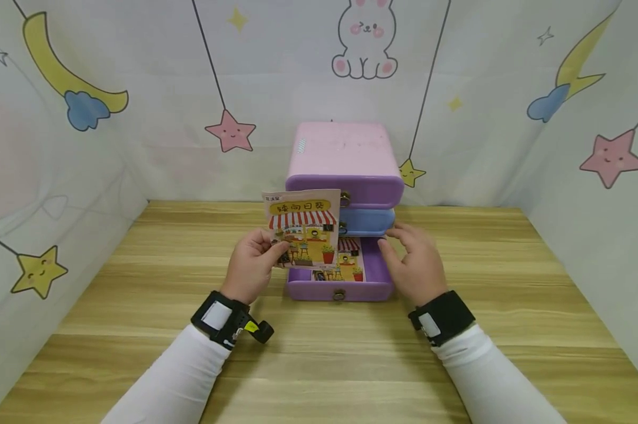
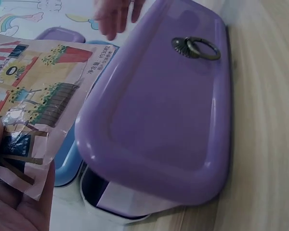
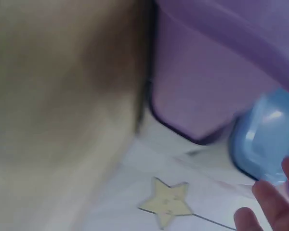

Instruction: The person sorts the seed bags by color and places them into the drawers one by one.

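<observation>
My left hand (image 1: 249, 266) pinches a printed paper seed packet (image 1: 307, 227) by its lower left side, thumb on its front. It is upright, showing a striped awning and potted plants, and hides part of a small drawer cabinet (image 1: 345, 147). Beneath it, the purple bottom drawer (image 1: 313, 291) is pulled out, and another similar packet (image 1: 355, 272) lies inside. My right hand (image 1: 418, 265) is beside that drawer's right side, fingers loosely bent near the blue middle drawer (image 1: 374, 221). The right wrist view shows nothing in its fingers (image 3: 274, 204); whether they touch the cabinet I cannot tell.
The cabinet stands at the back of a wood-grain table (image 1: 308, 365), near a printed cloth backdrop (image 1: 192, 176). Its purple top drawer (image 1: 374, 191) appears shut. The bottom drawer carries a metal ring pull (image 2: 202, 48).
</observation>
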Motion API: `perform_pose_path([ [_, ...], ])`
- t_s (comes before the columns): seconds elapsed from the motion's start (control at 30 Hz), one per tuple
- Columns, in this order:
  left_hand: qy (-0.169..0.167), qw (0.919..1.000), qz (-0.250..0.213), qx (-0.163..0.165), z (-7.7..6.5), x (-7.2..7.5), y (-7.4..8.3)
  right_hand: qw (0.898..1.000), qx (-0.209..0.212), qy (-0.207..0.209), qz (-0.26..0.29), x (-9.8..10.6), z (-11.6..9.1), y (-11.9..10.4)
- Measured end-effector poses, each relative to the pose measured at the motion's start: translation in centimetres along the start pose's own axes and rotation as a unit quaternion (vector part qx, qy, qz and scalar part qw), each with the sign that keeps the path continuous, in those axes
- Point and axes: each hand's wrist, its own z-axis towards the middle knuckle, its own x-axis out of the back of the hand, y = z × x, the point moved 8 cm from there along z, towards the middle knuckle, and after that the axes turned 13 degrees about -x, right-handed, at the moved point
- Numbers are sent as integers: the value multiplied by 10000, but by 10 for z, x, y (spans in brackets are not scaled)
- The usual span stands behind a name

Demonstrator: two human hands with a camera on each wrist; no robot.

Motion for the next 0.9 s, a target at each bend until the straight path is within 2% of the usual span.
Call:
perform_pose_path([
  [0.13, -79, 10000, 39, 2, -2, -5, 0, 9995, 268, 93, 133, 0, -6, -13],
  [0.3, -27, 10000, 33, 1, -2, -8, -1, 9976, 540, -344, 245, -15, -15, -25],
  [0.43, -78, 9999, -55, 60, -3, -13, 1, 9960, 539, -622, 360, -28, -21, -34],
  [0.67, -262, 9996, 23, 61, -9, -20, 24, 9940, 267, -937, 501, -43, -30, -44],
  [0.9, -325, 9994, -93, -116, -8, -27, 5, 9933, 188, -914, 685, -44, -34, -44],
])
